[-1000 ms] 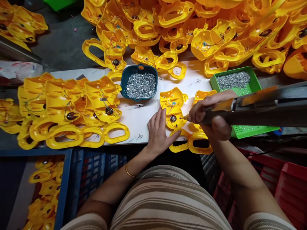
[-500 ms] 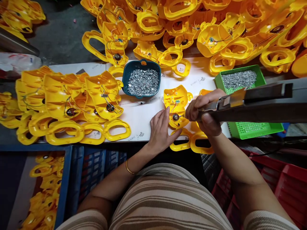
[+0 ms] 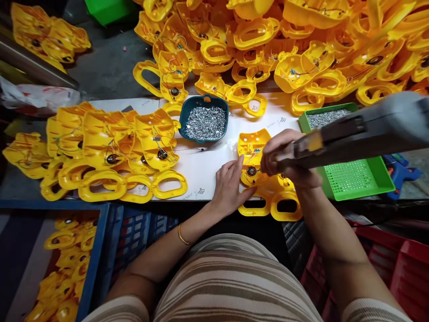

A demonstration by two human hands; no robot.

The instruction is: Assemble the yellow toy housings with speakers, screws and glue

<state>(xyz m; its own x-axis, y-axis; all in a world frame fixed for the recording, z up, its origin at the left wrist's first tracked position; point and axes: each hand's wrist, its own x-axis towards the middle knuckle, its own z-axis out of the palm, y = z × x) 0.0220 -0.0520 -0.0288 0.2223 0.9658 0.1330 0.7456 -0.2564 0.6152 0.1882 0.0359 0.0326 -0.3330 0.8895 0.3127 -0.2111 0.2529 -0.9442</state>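
Note:
A yellow plastic shell half (image 3: 245,142) with a small speaker and wires lies on the white work surface, its loop handle (image 3: 246,210) at the front edge. My left hand (image 3: 228,185) rests against the shell's left side, fingers stretched out and thumb across the top of the handle. In my right hand (image 3: 284,156) is a long dark electric screwdriver (image 3: 348,138), closed in my fingers at the shell's right side. Its tip is hidden by my fingers. Another yellow shell with a handle (image 3: 286,214) lies partly under my right hand.
A dark teal bowl of screws (image 3: 182,127) stands behind my left hand. On the right are a green tray of small metal parts (image 3: 303,120) and a green perforated basket (image 3: 385,179). Yellow shells are piled at the left (image 3: 100,129) and back (image 3: 214,51).
The camera view has shifted, so the bench appears further right and slightly lower. The screwdriver's back end has swung toward the camera. Both hands stay at the same shell.

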